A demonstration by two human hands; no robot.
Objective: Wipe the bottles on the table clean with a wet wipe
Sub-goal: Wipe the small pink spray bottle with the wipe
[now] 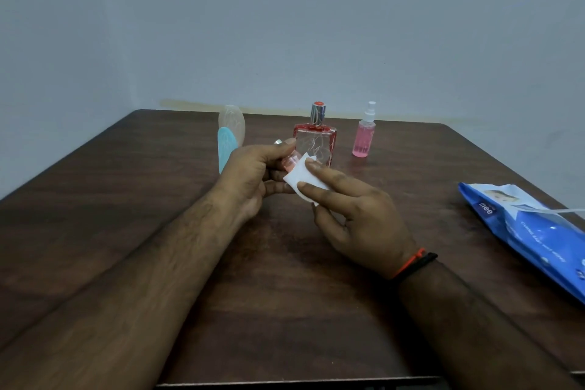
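A: Head view, nearest first: what do the fingers hold?

B: Right hand (354, 215), with red and black bands at the wrist, pinches a folded white wet wipe (305, 179) between thumb and forefinger; the other fingers hang loosely curled below. Left hand (253, 174) curls its fingers and thumb round a small pink bottle (292, 162), held above the wooden table (285, 279).

A: Where does that bottle lie relative to the fingers?

B: Between the left thumb above and the left fingers below. The wipe touches its right side, so most of it is hidden; a silvery end shows by the thumb tip.

A: Count the things.

B: One wipe in hand; one blue pack of wipes (531, 228) near the right edge, its flap lifted. Four bottles: the held one, then farther back a pale blue and clear bottle (229, 136) on the left, a square red glass bottle (316, 139) in the middle, and a pink spray bottle (364, 133) on the right, all three upright and apart.
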